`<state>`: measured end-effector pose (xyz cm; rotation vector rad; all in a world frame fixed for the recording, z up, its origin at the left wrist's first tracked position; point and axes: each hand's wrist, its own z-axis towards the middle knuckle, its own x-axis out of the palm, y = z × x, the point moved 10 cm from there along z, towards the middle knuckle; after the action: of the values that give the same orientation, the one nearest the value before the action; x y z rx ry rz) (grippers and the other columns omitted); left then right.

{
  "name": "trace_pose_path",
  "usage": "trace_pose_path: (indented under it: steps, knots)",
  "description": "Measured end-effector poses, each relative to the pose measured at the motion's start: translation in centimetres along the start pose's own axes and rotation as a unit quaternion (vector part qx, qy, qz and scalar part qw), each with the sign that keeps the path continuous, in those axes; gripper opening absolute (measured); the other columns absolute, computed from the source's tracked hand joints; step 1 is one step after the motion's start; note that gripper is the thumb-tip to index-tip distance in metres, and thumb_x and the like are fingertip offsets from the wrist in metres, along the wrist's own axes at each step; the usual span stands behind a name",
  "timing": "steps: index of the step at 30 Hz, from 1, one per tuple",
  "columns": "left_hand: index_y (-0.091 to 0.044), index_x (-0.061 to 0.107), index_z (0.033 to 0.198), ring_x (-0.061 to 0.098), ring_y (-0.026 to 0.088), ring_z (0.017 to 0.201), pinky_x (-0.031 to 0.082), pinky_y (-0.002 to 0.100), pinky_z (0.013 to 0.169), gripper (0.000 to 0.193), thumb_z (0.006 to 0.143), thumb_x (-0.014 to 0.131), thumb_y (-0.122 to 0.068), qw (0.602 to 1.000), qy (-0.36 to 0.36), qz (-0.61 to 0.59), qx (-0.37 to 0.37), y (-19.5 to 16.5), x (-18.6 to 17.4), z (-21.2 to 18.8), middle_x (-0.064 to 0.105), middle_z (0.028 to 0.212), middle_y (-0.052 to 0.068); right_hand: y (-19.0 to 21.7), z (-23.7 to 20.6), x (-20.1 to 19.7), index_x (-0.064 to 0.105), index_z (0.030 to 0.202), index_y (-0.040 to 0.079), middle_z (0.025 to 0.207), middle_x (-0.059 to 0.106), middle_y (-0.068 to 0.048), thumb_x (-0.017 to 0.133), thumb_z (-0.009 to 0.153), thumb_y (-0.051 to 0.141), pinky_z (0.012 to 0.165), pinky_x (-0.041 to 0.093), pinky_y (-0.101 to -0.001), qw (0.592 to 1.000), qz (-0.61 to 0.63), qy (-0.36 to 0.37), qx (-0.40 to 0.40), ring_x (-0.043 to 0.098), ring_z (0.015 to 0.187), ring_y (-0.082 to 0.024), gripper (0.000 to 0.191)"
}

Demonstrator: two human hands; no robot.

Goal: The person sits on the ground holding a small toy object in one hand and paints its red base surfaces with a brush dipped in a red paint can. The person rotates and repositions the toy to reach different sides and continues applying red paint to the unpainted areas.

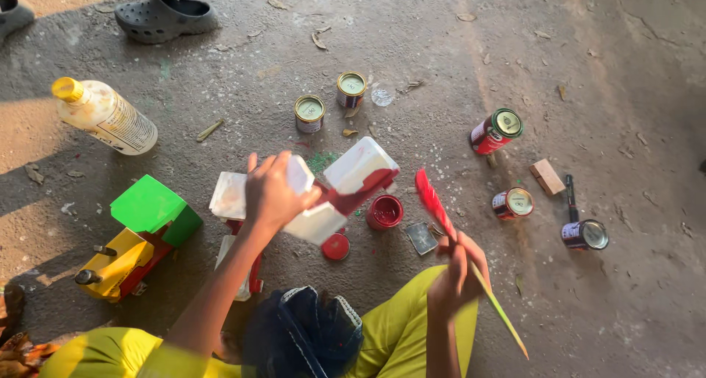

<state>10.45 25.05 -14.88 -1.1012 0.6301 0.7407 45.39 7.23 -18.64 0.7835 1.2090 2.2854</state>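
My left hand (271,193) grips a white wooden toy (353,173) and holds it tilted above the ground; its lower edges are painted dark red. My right hand (457,266) holds a thin green stick whose red-coated brush tip (432,198) points up toward the toy, a short gap away. An open small tin of red paint (384,211) stands on the ground just under the toy, with its red lid (335,246) beside it.
A green, yellow and red toy truck (140,234) lies at left. A white bottle with a yellow cap (107,115) lies beyond it. Several small closed paint tins (496,131) stand around, plus a wooden block (547,176) and dark clogs (163,15).
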Motion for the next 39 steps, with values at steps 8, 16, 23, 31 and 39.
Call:
trace_pose_path:
  steps: [8,16,23,31,39]
  knots:
    - [0.005,0.063,0.13,0.069,0.038,0.111,0.034,0.056,0.121,0.078,0.061,0.083,-0.027,0.996,-0.057,-0.053,-0.048,-8.0,-15.1,-12.2,0.071,0.117,0.023,11.7,-6.9,-3.1,0.061,0.112,0.0,0.079,0.065,-0.015,0.06,0.106,0.022,0.062,0.054,-0.0298,0.983,0.002,0.057,-0.172,0.063,0.063,-0.018,0.024]
    - [0.006,0.056,0.137,0.067,0.038,0.123,0.041,0.049,0.114,0.089,0.054,0.079,-0.018,0.992,-0.082,-0.053,-0.084,-11.2,-21.2,-18.3,0.068,0.122,0.024,11.1,-8.7,-8.4,0.054,0.119,0.009,0.075,0.062,-0.006,0.063,0.1,0.024,0.055,0.055,-0.0288,0.959,-0.06,0.159,-0.227,0.066,0.066,-0.018,0.026]
    - [0.004,0.051,0.143,0.073,0.024,0.102,0.055,0.039,0.096,0.095,0.053,0.077,-0.013,0.982,-0.081,-0.108,-0.135,-11.0,-22.1,-20.4,0.07,0.115,0.019,10.9,-9.7,-8.8,0.052,0.123,0.016,0.078,0.069,-0.005,0.068,0.089,0.017,0.055,0.057,-0.0283,0.951,-0.056,0.243,-0.183,0.07,0.067,-0.016,0.038]
    - [0.005,0.051,0.143,0.071,0.028,0.11,0.053,0.041,0.101,0.095,0.054,0.076,-0.015,0.985,-0.094,-0.095,-0.109,-11.8,-22.5,-21.1,0.069,0.117,0.02,11.0,-11.0,-9.5,0.046,0.108,0.008,0.07,0.064,-0.004,0.071,0.084,0.01,0.053,0.054,-0.0279,0.949,-0.109,0.191,-0.226,0.066,0.061,-0.016,0.034]
    - [0.005,0.052,0.142,0.071,0.027,0.109,0.053,0.04,0.101,0.092,0.055,0.075,-0.016,0.985,-0.113,-0.091,-0.097,-12.3,-22.9,-21.5,0.069,0.116,0.02,9.8,-11.4,-10.1,0.051,0.107,0.007,0.075,0.067,-0.011,0.068,0.083,0.005,0.056,0.056,-0.0278,0.957,-0.072,0.23,-0.161,0.069,0.063,-0.016,0.03]
